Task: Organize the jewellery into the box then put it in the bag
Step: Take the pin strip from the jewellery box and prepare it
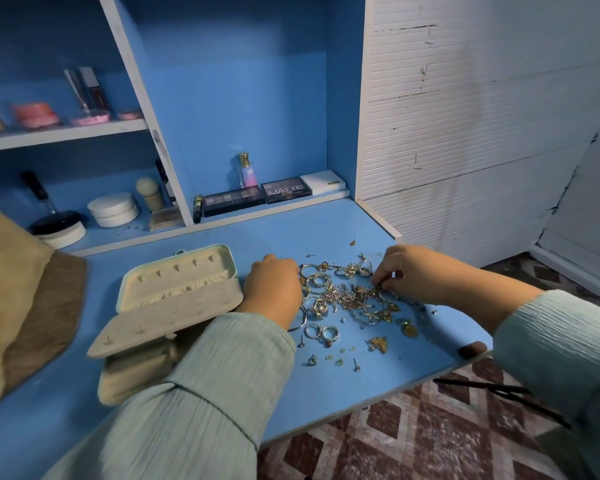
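Note:
A heap of gold and silver jewellery (347,292) lies on the blue desk (326,386): rings, chains, pendants and small studs. An open cream jewellery box (174,299) stands to its left, lid up and a padded flap folded out. My left hand (272,289) rests at the heap's left edge with fingers curled down; what they hold is hidden. My right hand (413,275) pinches a piece at the heap's right side. A beige bag (11,292) lies at the far left.
Make-up palettes (257,197), a small perfume bottle (246,171) and round white jars (113,209) sit on the shelves behind. The desk's front edge runs diagonally, with patterned red floor (413,438) below. A white slatted wall stands to the right.

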